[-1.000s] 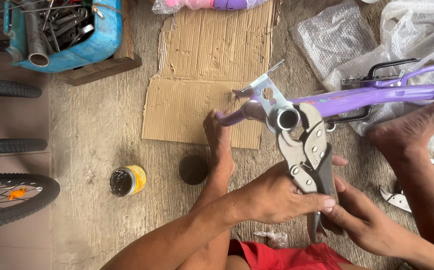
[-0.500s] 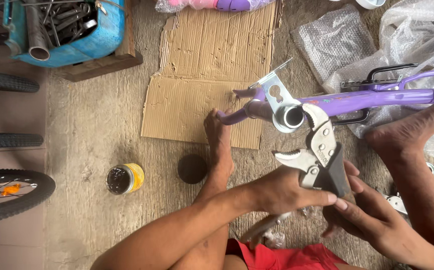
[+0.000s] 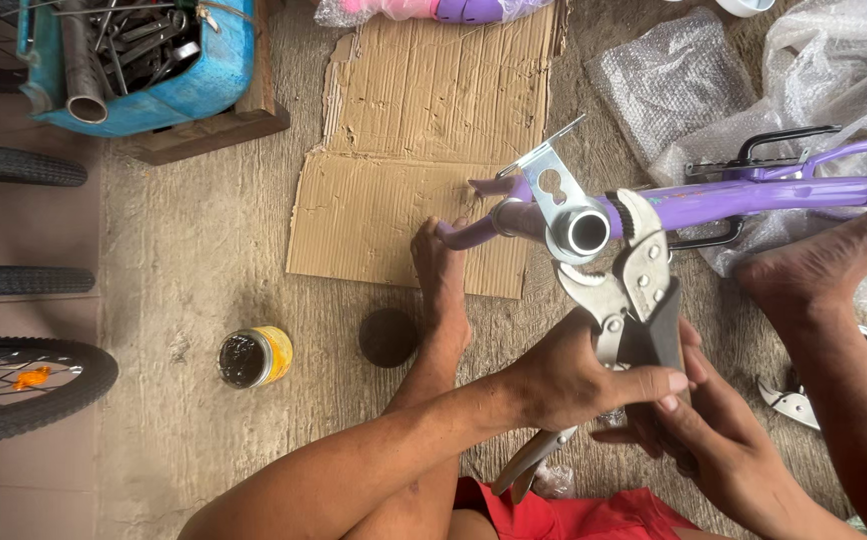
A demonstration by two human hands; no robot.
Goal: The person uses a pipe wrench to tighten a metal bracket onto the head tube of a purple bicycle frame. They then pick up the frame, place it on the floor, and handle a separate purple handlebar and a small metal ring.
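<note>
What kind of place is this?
Probably a bicycle repair or assembly spot on the floor: a purple bike frame, spare tyres, and a blue box of tools.

Rough concrete floor [image 3: 194, 260]: flattened cardboard sheet [image 3: 404, 160], open grease tin [image 3: 254, 357], its dark lid [image 3: 388, 337], bubble wrap [image 3: 669, 85], blue tool crate [image 3: 144, 60].

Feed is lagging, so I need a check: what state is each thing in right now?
Pliers: jaws open at the tube.
Tube: open end, empty.
Jar: uncapped.
Lid: off, on the floor.
Left hand: gripping the pliers.
Right hand: on the pliers' handle.
</note>
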